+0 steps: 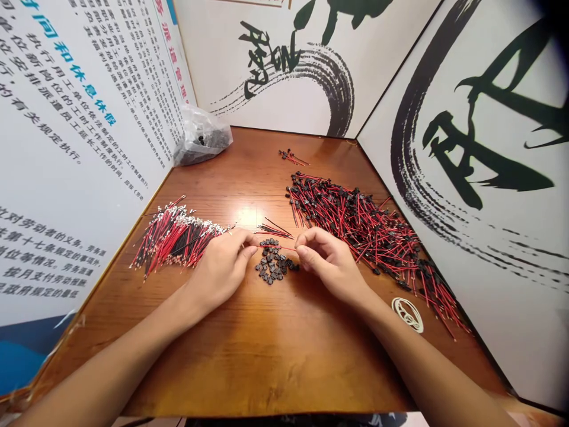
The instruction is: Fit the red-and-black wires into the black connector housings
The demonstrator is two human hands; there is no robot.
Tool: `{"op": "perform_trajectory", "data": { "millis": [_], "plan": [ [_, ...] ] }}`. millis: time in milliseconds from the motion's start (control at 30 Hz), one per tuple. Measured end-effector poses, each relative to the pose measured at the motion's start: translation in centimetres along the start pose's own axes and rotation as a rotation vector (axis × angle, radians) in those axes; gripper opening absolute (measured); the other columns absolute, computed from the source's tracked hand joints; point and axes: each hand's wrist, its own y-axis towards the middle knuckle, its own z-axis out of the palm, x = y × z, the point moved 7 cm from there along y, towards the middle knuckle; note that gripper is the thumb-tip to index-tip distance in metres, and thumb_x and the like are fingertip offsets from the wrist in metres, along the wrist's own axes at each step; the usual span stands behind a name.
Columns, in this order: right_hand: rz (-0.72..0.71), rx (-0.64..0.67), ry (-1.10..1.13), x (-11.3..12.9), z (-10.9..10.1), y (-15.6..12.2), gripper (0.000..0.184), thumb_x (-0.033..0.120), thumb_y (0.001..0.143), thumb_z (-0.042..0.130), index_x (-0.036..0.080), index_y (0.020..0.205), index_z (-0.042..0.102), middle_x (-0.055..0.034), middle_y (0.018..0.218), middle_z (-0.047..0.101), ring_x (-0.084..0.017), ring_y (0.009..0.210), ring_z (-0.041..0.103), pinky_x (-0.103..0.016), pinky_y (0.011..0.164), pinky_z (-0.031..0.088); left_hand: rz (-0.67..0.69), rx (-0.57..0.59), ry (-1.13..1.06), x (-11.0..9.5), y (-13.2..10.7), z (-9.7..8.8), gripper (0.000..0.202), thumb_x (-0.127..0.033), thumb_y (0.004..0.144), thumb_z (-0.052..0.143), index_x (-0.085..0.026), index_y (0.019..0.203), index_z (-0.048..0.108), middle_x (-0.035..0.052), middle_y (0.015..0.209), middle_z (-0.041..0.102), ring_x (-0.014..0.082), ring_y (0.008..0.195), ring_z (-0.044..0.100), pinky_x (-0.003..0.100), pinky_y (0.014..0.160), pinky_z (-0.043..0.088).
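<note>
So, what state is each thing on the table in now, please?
left hand: pinched on the thin wire
right hand: pinched on the same wire
left wire pile: loose, metal ends bare
right wire pile: loose, black plugs fitted
black plugs heap: loose, between the hands
plastic bag: crumpled
rubber bands: lying flat

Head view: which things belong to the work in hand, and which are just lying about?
In use: left hand and right hand pinching a thin red wire; small heap of black plastic connectors; left pile of bare-ended red-and-black wires; right pile of connector-fitted red-and-black wires.
Lying about: clear plastic bag; white rubber loop.
</note>
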Motion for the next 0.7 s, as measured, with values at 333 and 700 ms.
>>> {"op": "perform_trajectory", "data": {
  "millis": [333, 700],
  "plan": [
    [-0.002, 0.153, 0.401, -0.7, 2.4, -0.5, 0.038, 0.038, 0.08, 0.076, 0.022, 0.111, 0.061, -0.0006, 0.083, 0.062, -0.011, 0.064, 0.057, -0.023, 0.054, 0.046, -0.291, 0.158, -0.55, 0.0, 0.1, 1.2, 0.011, -0.021, 0.086, 0.055, -0.014, 0.081, 0.06, -0.0019, 0.064, 0.059, 0.0099, 0.052, 0.054, 0.023, 0.053, 0.042],
    [-0.097, 0.01, 0.083, -0.2, 2.4, -0.8, 0.007, 0.025, 0.085, 0.068, 0.018, 0.082, 0.069, -0.0032, 0.077, 0.069, -0.013, 0.063, 0.06, -0.026, 0.057, 0.049, -0.174, 0.244, -0.396, -0.5, -0.3, 2.0, 0.009, -0.017, 0.087, 0.056, -0.016, 0.085, 0.064, 0.0002, 0.073, 0.064, 0.0131, 0.065, 0.057, 0.026, 0.063, 0.043]
  ]
}}
